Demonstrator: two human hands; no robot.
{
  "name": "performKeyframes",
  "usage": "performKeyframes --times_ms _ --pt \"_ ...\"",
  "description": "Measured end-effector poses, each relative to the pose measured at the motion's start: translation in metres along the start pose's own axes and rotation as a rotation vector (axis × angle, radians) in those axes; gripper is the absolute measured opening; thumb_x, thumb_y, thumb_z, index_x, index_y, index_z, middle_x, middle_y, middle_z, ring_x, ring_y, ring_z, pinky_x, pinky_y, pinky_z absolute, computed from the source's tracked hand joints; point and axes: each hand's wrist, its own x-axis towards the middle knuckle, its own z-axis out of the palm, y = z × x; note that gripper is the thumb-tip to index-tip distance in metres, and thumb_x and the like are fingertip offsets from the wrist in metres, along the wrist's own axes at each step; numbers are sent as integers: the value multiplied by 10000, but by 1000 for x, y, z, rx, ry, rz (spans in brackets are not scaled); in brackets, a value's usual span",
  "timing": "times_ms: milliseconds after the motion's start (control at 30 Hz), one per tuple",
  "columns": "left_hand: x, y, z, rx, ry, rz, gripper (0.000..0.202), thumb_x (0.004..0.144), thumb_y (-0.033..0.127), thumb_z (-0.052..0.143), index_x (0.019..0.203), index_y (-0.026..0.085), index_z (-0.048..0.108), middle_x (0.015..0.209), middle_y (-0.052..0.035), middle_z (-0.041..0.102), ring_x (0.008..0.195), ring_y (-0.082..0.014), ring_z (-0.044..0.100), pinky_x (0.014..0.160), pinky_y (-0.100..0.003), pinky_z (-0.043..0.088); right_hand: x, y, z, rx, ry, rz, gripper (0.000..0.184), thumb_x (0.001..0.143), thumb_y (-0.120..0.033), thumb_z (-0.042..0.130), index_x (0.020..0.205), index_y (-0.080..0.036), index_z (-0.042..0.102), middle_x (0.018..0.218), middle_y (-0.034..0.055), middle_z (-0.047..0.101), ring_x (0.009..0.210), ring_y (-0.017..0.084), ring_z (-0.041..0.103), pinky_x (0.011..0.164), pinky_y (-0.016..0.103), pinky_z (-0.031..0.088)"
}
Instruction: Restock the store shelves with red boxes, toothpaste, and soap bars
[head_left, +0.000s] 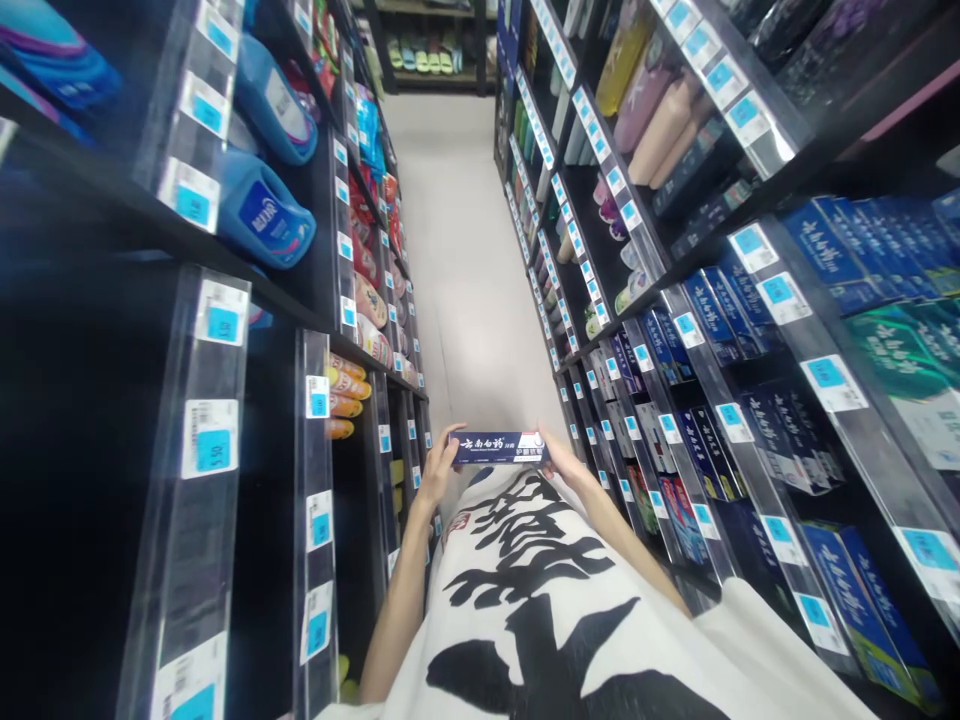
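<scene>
I see a shop aisle: pale floor up the centre, dark shelves on both sides, blue jugs upper left. Low centre, left hand and right hand clamp a blue box by its ends, held level.

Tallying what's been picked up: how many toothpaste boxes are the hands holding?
1. One dark blue toothpaste box is held level between the left hand and the right hand, above the printed shirt. A second could be hidden behind it; similar boxes fill the right shelves.
</scene>
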Motion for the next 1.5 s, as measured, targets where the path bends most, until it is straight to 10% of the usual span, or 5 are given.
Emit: performKeyframes --times_ms 333,567,933,1200,1500 --pt "-9 23 5 -135 -22 121 607 801 602 746 1198 164 605 938 -63 701 818 -205 688 673 -313 617 -2 -1 -12 74 -344 306 668 948 -762 382 884 -145 630 494 48 654 285 36 231 316 170 222" --pt "-2 27 3 133 75 136 591 793 613 710 1209 209 598 1112 -114 713 1036 -277 694 967 -422 570 -12 -1 -14 90 -279 69 488 947 -551 614 1124 -97 640 669 37 718 387 67 482 353 169 351" --pt "-5 -1 21 250 -432 -107 909 583 688 864 1334 243 609 1327 -123 692 1107 -311 724 1034 -498 574 -76 13 -62 173 -171 0 497 761 -445 822 1058 -224 490 827 16 772 637 226 773 435 215 535" --pt "6 -19 71 410 -574 -144 648 939 654 485 1478 297 507 1089 -37 773 1039 -259 725 976 -405 557 -144 15 -105 249 387 -85 488 777 -410 744 1164 -183 552 772 -7 739 560 137 697 472 194 516" --pt "17 -104 96 989 -776 -34 618 973 477 370 1400 85 585 1172 -269 718 1084 -408 712 920 -564 548 -222 2 -171 572 1124 -410 306 776 -363 771 1032 -261 639 1007 17 700 908 130 712 555 124 569"
